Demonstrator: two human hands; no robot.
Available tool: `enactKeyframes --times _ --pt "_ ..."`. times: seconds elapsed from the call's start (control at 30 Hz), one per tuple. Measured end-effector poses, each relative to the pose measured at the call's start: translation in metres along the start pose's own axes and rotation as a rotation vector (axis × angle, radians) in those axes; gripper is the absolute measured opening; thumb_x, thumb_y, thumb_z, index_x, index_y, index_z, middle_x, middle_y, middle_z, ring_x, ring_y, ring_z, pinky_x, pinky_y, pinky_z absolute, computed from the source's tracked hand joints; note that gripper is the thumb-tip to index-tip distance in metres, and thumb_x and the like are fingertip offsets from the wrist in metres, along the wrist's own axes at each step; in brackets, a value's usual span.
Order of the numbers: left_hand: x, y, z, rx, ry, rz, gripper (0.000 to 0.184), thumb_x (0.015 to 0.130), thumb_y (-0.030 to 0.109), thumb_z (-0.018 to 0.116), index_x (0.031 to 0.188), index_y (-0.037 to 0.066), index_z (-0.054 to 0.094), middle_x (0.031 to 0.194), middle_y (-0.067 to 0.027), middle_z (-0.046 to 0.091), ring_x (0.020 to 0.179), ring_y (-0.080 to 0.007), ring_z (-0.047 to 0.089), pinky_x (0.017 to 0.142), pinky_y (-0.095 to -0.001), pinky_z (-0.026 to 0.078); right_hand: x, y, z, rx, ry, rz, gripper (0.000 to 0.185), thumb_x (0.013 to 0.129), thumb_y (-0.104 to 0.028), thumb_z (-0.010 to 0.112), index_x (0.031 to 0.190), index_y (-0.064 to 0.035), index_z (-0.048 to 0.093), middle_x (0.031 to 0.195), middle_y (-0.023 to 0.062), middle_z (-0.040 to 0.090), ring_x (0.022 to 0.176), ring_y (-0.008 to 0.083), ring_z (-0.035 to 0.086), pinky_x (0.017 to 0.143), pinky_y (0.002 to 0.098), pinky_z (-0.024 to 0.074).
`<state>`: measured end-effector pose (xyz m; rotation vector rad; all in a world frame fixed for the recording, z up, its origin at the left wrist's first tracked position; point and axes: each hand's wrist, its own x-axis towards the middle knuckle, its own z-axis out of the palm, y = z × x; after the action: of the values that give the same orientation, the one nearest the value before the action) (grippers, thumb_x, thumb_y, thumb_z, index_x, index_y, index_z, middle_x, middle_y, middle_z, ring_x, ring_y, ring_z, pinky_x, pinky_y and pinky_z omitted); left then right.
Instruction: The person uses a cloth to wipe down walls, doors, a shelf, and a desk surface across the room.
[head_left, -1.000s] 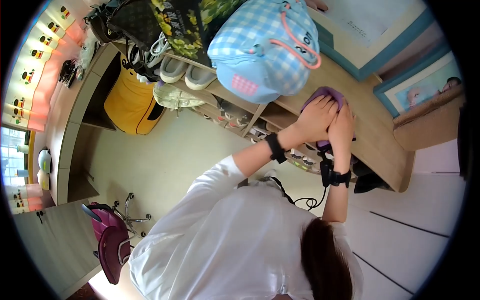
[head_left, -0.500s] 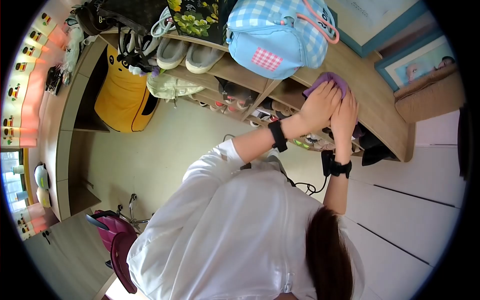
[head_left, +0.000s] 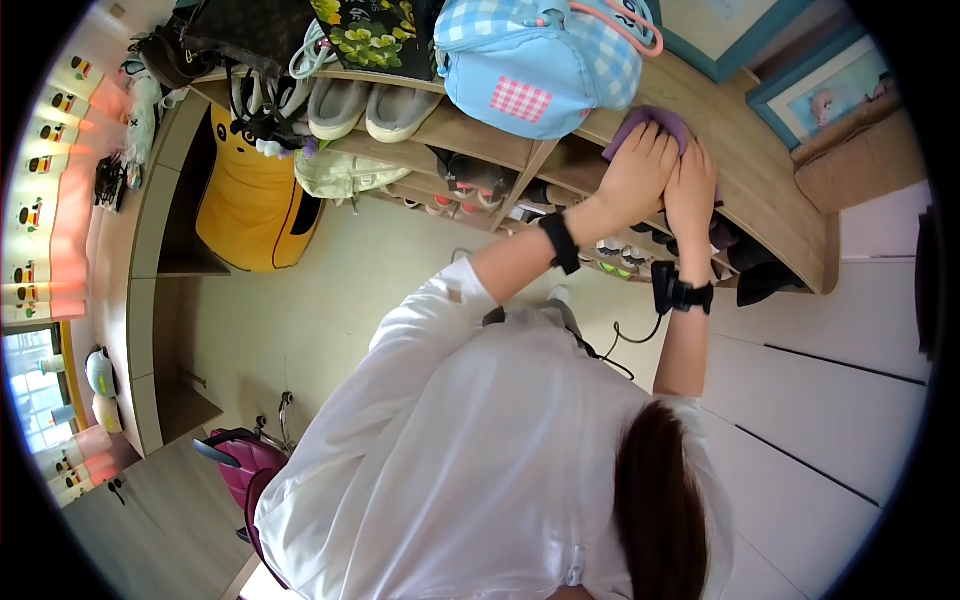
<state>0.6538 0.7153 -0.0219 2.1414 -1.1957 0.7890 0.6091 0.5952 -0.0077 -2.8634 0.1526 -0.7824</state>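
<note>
A purple cloth lies bunched on the wooden top of a shoe cabinet. My left hand presses on the cloth, its fingers curved over it. Close beside it, my right hand also bears on the cloth, the two hands touching. The palms and part of the cloth are hidden under the fingers. Just left of the hands sits a blue checked backpack on the same top.
Shoes fill the shelves under the top, with grey slippers at left. A framed picture and a brown box stand at right. A yellow cushion and a maroon chair are at left. A black cable hangs from my right wrist.
Both hands and the cloth stay together at nearly the same place on the cabinet top. The view has shifted slightly, so the cabinet and backpack appear a little higher.
</note>
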Motion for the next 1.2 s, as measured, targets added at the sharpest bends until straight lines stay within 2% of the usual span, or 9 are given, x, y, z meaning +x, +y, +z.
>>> enactKeyframes --times 0.13,0.37,0.5,0.63,0.77,0.97,1.07,1.13,1.2 --pt "-0.027 -0.001 0.007 0.011 0.110 0.053 0.048 0.070 0.019 0.060 0.112 -0.004 0.052 0.116 -0.0194 0.053 0.115 -0.0380 0.046 0.101 -0.0455 0.034 -0.023 -0.026 -0.006 -0.005 0.075 -0.001 0.040 0.091 -0.017 0.043 0.128 -0.0012 0.047 0.129 0.0151 0.051 0.123 0.0353 0.042 0.105 0.0437 0.0296" --pt "-0.007 -0.001 0.002 0.000 0.141 -0.019 0.046 0.074 0.023 0.055 0.111 -0.005 0.053 0.113 -0.0181 0.055 0.111 -0.0339 0.049 0.100 -0.0421 0.035 -0.006 -0.011 0.000 0.021 0.017 0.003 0.039 0.091 -0.018 0.041 0.126 -0.0017 0.048 0.127 0.0158 0.052 0.122 0.0345 0.043 0.103 0.0446 0.0310" --pt "0.021 -0.007 0.012 -0.005 0.100 -0.065 0.041 0.073 0.025 0.055 0.104 -0.003 0.055 0.099 -0.0144 0.057 0.098 -0.0295 0.052 0.092 -0.0382 0.039 0.028 0.011 0.004 0.355 -0.081 0.094 0.037 0.091 -0.017 0.040 0.124 -0.0037 0.051 0.123 0.0190 0.052 0.116 0.0366 0.046 0.097 0.0398 0.0368" --pt "0.027 -0.008 0.014 -0.039 0.078 -0.104 0.039 0.074 0.025 0.054 0.102 -0.002 0.056 0.102 -0.0150 0.058 0.099 -0.0302 0.052 0.093 -0.0390 0.038 0.040 0.018 0.009 0.410 -0.097 0.111 0.038 0.092 -0.019 0.040 0.125 -0.0046 0.052 0.125 0.0177 0.052 0.119 0.0386 0.044 0.100 0.0391 0.0354" --pt "0.015 -0.006 0.016 0.033 0.120 -0.053 0.042 0.075 0.026 0.054 0.105 -0.003 0.056 0.110 -0.0167 0.058 0.106 -0.0321 0.052 0.101 -0.0412 0.034 0.024 -0.005 -0.001 0.272 -0.070 0.147 0.040 0.093 -0.022 0.038 0.129 -0.0075 0.049 0.135 0.0093 0.048 0.131 0.0395 0.034 0.109 0.0416 0.0249" --pt "0.005 -0.003 0.006 0.111 0.140 -0.038 0.038 0.076 0.021 0.052 0.105 -0.003 0.055 0.108 -0.0163 0.057 0.108 -0.0320 0.050 0.101 -0.0419 0.035 0.012 0.005 0.010 0.071 -0.026 0.017 0.041 0.090 -0.015 0.040 0.129 -0.0043 0.048 0.132 0.0134 0.050 0.128 0.0377 0.038 0.104 0.0471 0.0291" --pt "0.010 0.000 0.005 -0.011 -0.019 -0.107 0.034 0.077 0.018 0.051 0.103 -0.003 0.055 0.106 -0.0161 0.056 0.110 -0.0319 0.050 0.101 -0.0420 0.035 0.009 0.005 0.008 0.020 0.022 -0.015 0.041 0.086 -0.011 0.042 0.125 -0.0003 0.050 0.130 0.0152 0.051 0.125 0.0378 0.041 0.102 0.0490 0.0312" --pt "0.008 0.000 0.013 -0.001 0.057 -0.104 0.032 0.076 0.017 0.051 0.102 -0.001 0.055 0.102 -0.0162 0.055 0.108 -0.0326 0.051 0.100 -0.0430 0.036 0.011 -0.001 0.004 0.006 0.039 0.000 0.041 0.085 -0.011 0.043 0.124 0.0002 0.050 0.129 0.0153 0.052 0.125 0.0378 0.041 0.102 0.0487 0.0315" --pt "0.009 0.005 0.008 0.080 -0.020 -0.113 0.030 0.078 0.018 0.050 0.103 0.002 0.054 0.104 -0.0124 0.054 0.112 -0.0285 0.049 0.104 -0.0403 0.032 0.010 0.002 0.007 0.036 0.071 0.012 0.041 0.084 -0.010 0.044 0.123 0.0002 0.051 0.128 0.0162 0.052 0.124 0.0371 0.041 0.103 0.0493 0.0314"
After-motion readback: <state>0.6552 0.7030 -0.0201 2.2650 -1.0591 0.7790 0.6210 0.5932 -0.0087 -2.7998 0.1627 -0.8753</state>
